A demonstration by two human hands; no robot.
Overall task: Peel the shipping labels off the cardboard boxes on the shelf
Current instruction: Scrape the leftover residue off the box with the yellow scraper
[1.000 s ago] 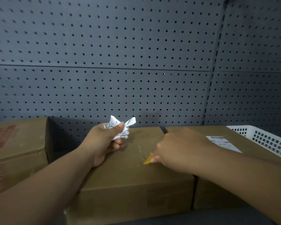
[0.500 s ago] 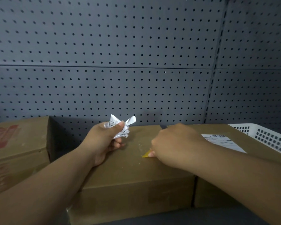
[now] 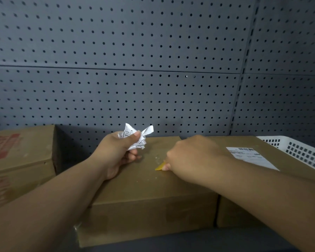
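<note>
The right hand hides most of the yellow tool (only its tip shows).

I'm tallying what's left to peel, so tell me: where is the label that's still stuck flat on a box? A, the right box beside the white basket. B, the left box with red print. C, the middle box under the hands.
A: the flat white label lies on top of the right box, next to the white basket; the middle box shows only scraps of residue.
</note>
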